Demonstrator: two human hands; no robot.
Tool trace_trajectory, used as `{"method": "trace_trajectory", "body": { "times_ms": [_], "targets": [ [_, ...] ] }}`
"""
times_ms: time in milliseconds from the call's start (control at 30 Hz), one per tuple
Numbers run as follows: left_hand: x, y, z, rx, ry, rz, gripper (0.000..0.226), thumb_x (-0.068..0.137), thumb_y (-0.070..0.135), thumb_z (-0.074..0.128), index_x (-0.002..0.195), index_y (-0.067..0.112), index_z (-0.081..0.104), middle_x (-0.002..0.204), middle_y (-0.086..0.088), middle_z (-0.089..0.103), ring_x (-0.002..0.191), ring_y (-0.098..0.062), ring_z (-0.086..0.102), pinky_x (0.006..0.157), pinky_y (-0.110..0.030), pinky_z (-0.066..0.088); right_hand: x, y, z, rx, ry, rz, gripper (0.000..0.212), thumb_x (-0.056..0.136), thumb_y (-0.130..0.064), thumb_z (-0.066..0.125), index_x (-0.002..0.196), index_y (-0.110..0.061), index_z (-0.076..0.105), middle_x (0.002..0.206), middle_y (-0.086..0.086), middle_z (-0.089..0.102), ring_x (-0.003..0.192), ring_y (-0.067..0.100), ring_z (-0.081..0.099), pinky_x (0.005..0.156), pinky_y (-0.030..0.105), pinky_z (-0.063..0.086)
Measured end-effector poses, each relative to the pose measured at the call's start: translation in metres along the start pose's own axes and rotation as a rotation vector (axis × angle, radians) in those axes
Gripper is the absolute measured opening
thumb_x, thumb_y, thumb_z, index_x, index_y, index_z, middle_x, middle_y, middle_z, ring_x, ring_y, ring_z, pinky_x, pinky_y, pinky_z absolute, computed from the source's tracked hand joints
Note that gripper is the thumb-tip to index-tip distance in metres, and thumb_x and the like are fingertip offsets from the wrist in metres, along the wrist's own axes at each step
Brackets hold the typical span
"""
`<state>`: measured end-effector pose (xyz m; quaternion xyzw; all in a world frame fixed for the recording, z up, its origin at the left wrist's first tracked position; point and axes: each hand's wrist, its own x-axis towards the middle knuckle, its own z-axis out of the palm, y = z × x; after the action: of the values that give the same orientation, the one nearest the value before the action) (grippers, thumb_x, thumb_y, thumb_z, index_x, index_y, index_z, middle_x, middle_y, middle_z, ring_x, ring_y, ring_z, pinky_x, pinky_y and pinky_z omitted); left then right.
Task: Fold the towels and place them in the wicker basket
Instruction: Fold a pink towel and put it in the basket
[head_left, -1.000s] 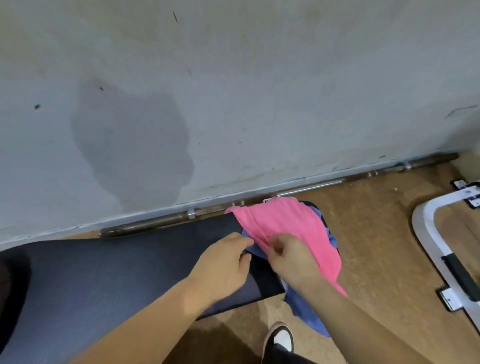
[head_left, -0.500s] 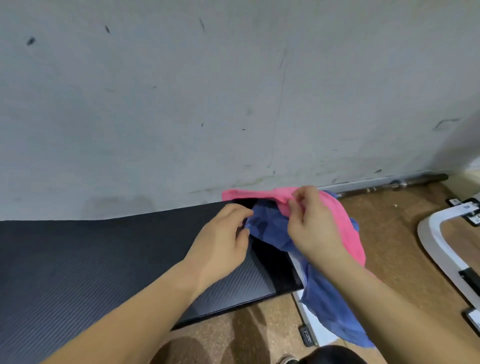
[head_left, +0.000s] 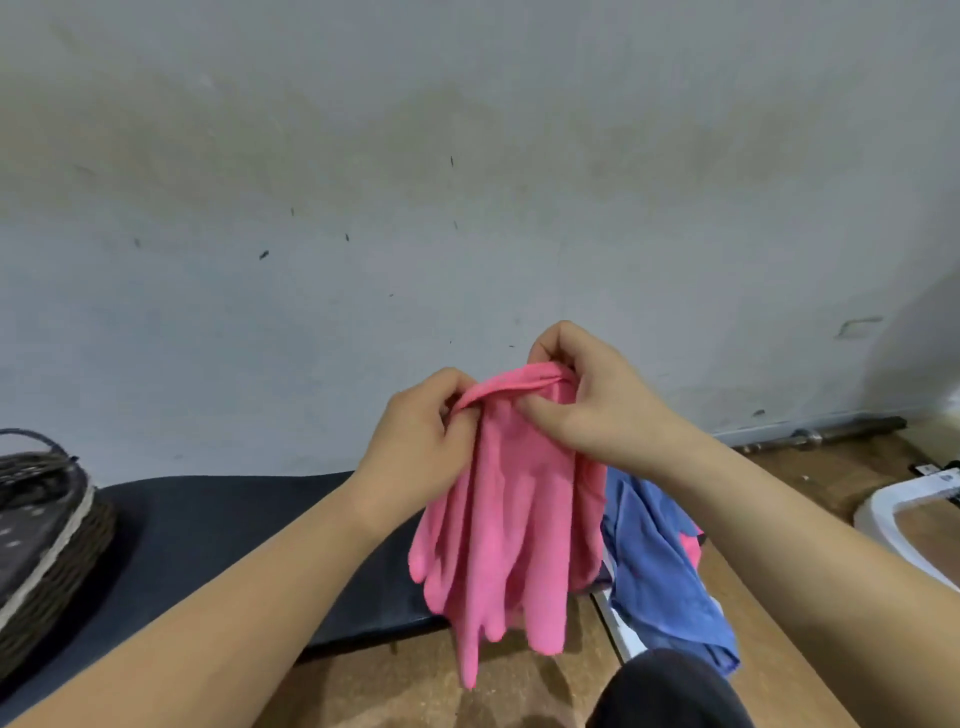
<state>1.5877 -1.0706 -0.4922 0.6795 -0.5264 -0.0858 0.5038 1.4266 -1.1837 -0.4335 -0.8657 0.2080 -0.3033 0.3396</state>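
- Pink towel (head_left: 509, 519) is held hanging at frame centre, top edge pinched by left hand (head_left: 421, 431) and right hand (head_left: 587, 400).
- Judged light and limp — best gripped at the corners.
- Wicker basket (head_left: 47, 545) is seen at lower left.

Wicker basket (head_left: 47, 525) sits on the mat (head_left: 234, 540), far left.
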Motion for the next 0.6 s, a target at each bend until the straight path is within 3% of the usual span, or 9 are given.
{"method": "trace_trajectory", "body": {
  "times_ms": [100, 200, 367, 500, 600],
  "targets": [
    [-0.013, 0.005, -0.037, 0.002, 0.096, -0.03, 0.029, 0.096, 0.003, 0.052, 0.097, 0.027, 0.068, 0.089, 0.019, 0.071, 0.088, 0.0, 0.067, 0.072, -0.01, 0.048, -0.003, -0.009, 0.003, -0.053, 0.029, -0.006, 0.013, 0.087, -0.016, 0.074, 0.09, -0.02, 0.063, 0.08, 0.003, 0.066, 0.071, 0.016, 0.058, 0.067, 0.028, 0.047],
    [-0.026, 0.004, -0.079, 0.13, 0.175, -0.055, 0.024, 0.1, 0.009, 0.053, 0.102, 0.027, 0.069, 0.093, 0.022, 0.069, 0.092, 0.009, 0.063, 0.074, -0.003, 0.043, -0.008, -0.014, 0.003, -0.226, 0.01, -0.124, 0.002, 0.095, -0.025, 0.067, 0.094, -0.026, 0.067, 0.08, -0.009, 0.066, 0.073, 0.012, 0.059, 0.07, 0.032, 0.05],
    [-0.065, -0.002, -0.127, 0.304, 0.238, -0.133, 0.015, 0.103, 0.021, 0.055, 0.1, 0.027, 0.068, 0.088, 0.017, 0.069, 0.085, -0.007, 0.064, 0.078, -0.024, 0.048, -0.022, -0.024, 0.008, -0.308, 0.166, -0.209, 0.014, 0.099, -0.014, 0.06, 0.105, -0.016, 0.073, 0.093, -0.002, 0.075, 0.085, 0.02, 0.067, 0.078, 0.035, 0.052],
    [-0.096, -0.012, -0.145, 0.404, 0.215, -0.187, 0.013, 0.101, 0.027, 0.057, 0.09, 0.031, 0.064, 0.081, 0.014, 0.067, 0.081, -0.015, 0.063, 0.076, -0.034, 0.05, -0.037, -0.025, 0.026, -0.103, 0.267, 0.022, 0.02, 0.101, -0.025, 0.061, 0.084, -0.021, 0.072, 0.071, -0.01, 0.066, 0.068, 0.01, 0.057, 0.066, 0.024, 0.043],
    [-0.119, -0.017, -0.157, 0.483, 0.12, -0.254, 0.017, 0.1, 0.018, 0.053, 0.098, 0.03, 0.064, 0.089, 0.011, 0.07, 0.087, -0.018, 0.064, 0.077, -0.033, 0.048, -0.052, -0.032, 0.046, 0.223, 0.183, 0.222, 0.029, 0.103, -0.031, 0.058, 0.078, -0.018, 0.068, 0.062, -0.017, 0.059, 0.06, 0.001, 0.05, 0.061, 0.021, 0.039]
  ]
}}
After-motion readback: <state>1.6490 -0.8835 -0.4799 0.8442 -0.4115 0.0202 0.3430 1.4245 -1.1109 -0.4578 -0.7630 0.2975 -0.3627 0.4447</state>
